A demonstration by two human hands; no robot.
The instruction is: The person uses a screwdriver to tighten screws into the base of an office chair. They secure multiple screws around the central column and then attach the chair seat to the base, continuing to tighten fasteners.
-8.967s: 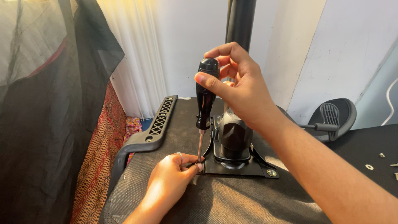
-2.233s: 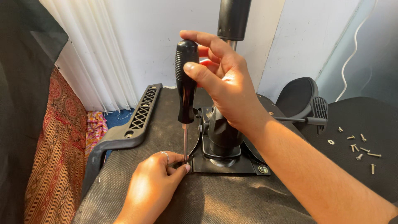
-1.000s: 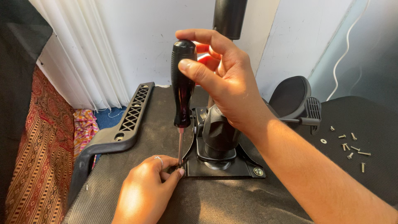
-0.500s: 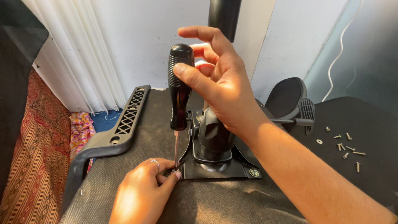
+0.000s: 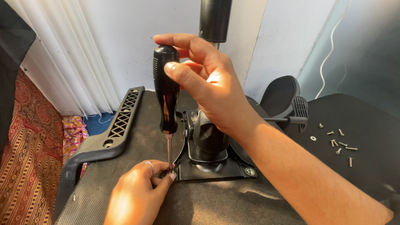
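Since the earliest frame: view swung left a bit, more curtain and patterned cloth at frame left, loose screws now in sight at right; hands and tool barely shifted, same corner worked throughout.

Right hand (image 5: 208, 87) wrapped over top of black-handled screwdriver (image 5: 166, 89), thumb and fingers pressed round the handle, centre-top of frame. Shaft runs straight down, upright, tip at front-left corner of metal mounting plate (image 5: 216, 171) in lower centre. Left hand (image 5: 137, 196), ring on one finger, at bottom centre, fingertips (image 5: 171, 176) pinching right at the tip, presumably steadying a screw; screw itself hidden by fingers, can't confirm.

Plate sits on underside of black fabric seat base (image 5: 208, 204), chair mechanism (image 5: 208, 137) and gas-lift column (image 5: 214, 18) rising from it.

Progress, as judged: front-right corner screw (image 5: 249, 171) already seated in plate. Front-left corner in hand now, shaft still standing high, so prob. not driven home. Rear corners blocked by mechanism, can't tell. Heap of loose screws (image 5: 338, 143) plus a washer lying mid-right on seat, well apart from plate, so more fastening left. Black armrest (image 5: 112, 133) lying flat at left, holes empty, looks unattached. Lever w/ paddle (image 5: 291, 112) at right of mechanism.
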